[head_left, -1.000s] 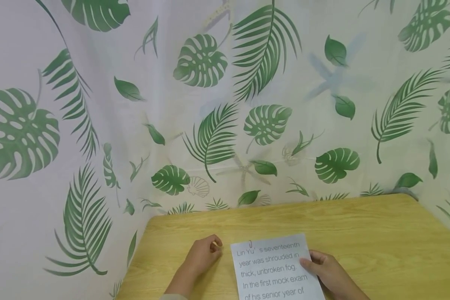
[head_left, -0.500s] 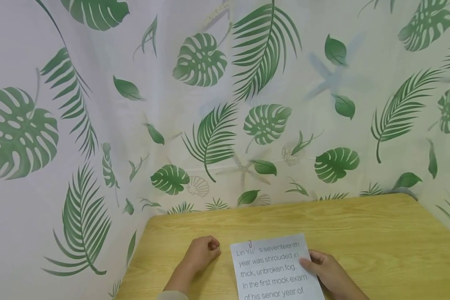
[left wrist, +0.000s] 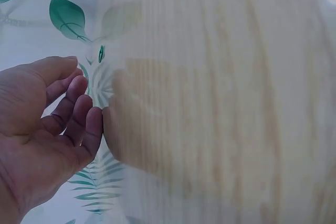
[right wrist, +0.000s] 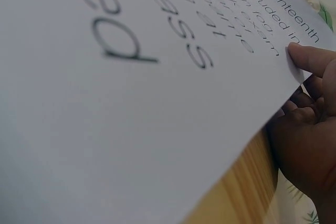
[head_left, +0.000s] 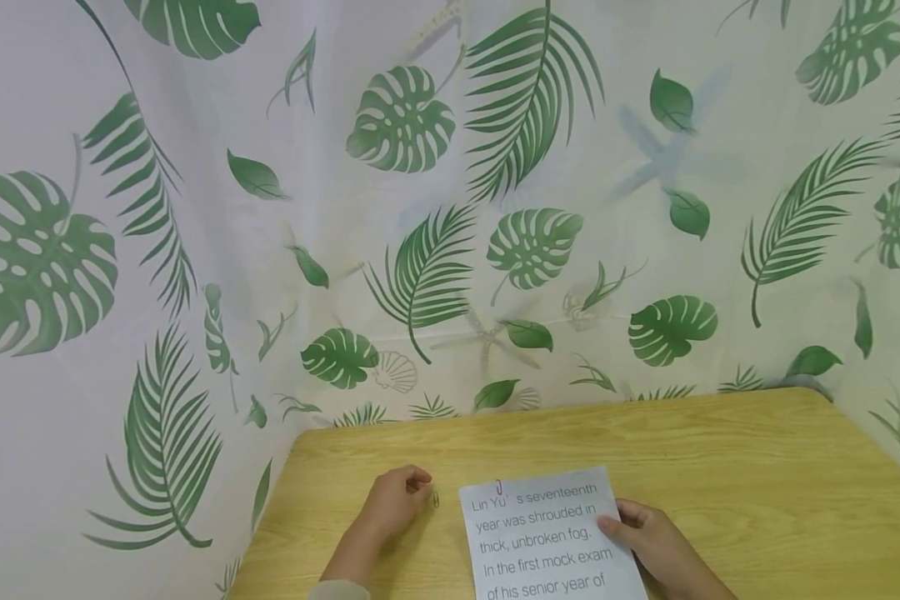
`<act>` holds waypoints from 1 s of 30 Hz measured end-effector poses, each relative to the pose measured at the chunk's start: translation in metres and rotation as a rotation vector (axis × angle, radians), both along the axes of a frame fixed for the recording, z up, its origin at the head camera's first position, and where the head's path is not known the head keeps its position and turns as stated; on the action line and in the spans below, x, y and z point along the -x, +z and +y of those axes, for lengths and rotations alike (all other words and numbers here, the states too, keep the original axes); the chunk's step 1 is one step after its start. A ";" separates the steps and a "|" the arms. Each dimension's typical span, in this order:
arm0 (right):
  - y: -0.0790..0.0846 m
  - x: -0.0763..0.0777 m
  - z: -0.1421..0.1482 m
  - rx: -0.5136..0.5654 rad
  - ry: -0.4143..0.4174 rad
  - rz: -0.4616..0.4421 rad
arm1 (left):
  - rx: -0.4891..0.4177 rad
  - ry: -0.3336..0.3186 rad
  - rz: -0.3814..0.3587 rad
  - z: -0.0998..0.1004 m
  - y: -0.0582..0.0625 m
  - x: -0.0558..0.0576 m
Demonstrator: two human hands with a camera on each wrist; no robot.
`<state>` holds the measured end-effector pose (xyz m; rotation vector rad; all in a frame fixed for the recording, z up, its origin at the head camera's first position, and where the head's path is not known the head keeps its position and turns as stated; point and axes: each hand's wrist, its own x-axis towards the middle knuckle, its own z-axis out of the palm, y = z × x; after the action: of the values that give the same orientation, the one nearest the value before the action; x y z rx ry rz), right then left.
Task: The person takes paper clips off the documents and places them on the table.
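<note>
Head view: right hand [head_left: 651, 533] pinches the printed sheet [head_left: 540, 558], likely steadying it, while left hand [head_left: 395, 506] curves loose, empty fingers, a green clip [head_left: 436, 499] just beyond them.

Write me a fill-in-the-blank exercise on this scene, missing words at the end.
The person's ____ hand grips the paper.
The paper's second printed line begins with "____".
A clip sits at the paper's ____ edge, above "Lin Yu".
In the left wrist view, the other clip, near the left hand, looks ____.

Missing words: right; year; top; green.
</note>
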<state>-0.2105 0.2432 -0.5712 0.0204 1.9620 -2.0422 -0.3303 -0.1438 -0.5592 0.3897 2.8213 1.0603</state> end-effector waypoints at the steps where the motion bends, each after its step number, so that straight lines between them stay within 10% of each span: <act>1: 0.000 0.000 0.000 0.001 -0.002 -0.001 | -0.003 0.008 0.003 -0.001 0.000 0.000; 14: 0.000 0.000 0.000 0.068 0.009 -0.035 | -0.149 0.070 0.065 0.019 0.014 -0.007; 30: 0.000 -0.001 0.001 -0.035 -0.005 0.006 | -0.231 -0.060 -0.060 0.068 0.030 -0.032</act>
<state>-0.2093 0.2445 -0.5712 0.0267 2.0023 -2.0133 -0.2982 -0.0754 -0.5287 0.4508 2.6251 1.3657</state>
